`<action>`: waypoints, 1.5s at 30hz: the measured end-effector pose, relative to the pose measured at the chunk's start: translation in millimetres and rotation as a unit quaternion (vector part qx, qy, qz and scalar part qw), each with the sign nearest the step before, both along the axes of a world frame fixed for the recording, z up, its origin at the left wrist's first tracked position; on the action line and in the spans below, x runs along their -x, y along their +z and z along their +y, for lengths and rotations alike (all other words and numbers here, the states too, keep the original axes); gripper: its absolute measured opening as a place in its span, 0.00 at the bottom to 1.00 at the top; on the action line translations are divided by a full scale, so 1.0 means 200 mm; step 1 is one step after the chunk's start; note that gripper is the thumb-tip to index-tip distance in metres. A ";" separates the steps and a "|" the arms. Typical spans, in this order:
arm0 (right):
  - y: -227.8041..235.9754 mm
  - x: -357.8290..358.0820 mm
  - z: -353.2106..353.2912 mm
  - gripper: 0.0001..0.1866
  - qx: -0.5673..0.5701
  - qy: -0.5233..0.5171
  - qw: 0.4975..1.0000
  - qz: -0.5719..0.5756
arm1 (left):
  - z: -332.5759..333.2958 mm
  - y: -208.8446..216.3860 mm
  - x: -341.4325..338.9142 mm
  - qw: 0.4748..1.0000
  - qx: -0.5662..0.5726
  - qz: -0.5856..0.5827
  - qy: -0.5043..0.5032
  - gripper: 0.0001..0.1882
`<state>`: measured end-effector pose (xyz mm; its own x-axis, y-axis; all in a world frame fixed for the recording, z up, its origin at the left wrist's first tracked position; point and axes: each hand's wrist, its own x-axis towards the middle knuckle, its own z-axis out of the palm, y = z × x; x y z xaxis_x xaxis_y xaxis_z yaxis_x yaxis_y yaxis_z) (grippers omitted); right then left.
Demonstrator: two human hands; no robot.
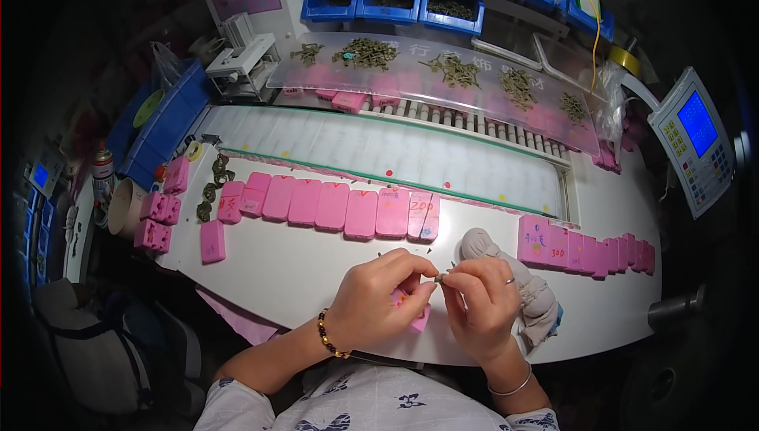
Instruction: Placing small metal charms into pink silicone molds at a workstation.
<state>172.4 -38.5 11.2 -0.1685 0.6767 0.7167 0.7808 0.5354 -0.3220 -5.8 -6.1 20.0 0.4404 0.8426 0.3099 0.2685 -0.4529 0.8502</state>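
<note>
Over the near edge of the white table, my left hand [379, 296] and my right hand [481, 304] meet fingertip to fingertip. Both pinch a small dark olive piece [439, 278]; its exact shape is mostly hidden by the fingers. Beneath my left hand lies a pink block [421, 320], partly covered by the palm and fingers. Just right of my right hand is a bundled grey-white cloth [534, 298]. A row of pink blocks [330, 206] with handwritten marks stands beyond my hands, and another pink row [585, 252] runs off to the right.
Behind is a glass-edged light panel [379, 158]. Above it, a translucent tray [403, 75] bears several heaps of olive pieces, with blue bins [387, 2] farther back. Dark olive clusters [209, 194] lie at left. A keypad display [693, 142] juts in at right.
</note>
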 end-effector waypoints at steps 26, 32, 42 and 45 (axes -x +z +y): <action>-0.02 0.02 -0.03 0.15 0.070 0.045 0.989 0.123 | 0.03 0.00 0.05 0.876 0.433 -0.192 -0.091 0.08; -0.02 0.02 -0.04 0.12 0.145 0.074 0.958 0.238 | 0.03 0.00 0.04 0.873 0.435 -0.199 -0.092 0.08; -0.02 0.02 -0.04 0.13 0.155 0.074 0.952 0.254 | 0.02 -0.01 0.03 0.865 0.444 -0.220 -0.083 0.08; -0.03 0.02 -0.03 0.14 0.121 0.058 0.968 0.210 | 0.02 0.00 0.03 0.864 0.447 -0.218 -0.079 0.08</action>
<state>167.5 -45.1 6.0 0.0182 0.8278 0.5607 0.4923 0.4807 -0.7257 -12.4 -2.4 19.9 0.5766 0.7718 -0.2680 -0.1708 0.4346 0.8843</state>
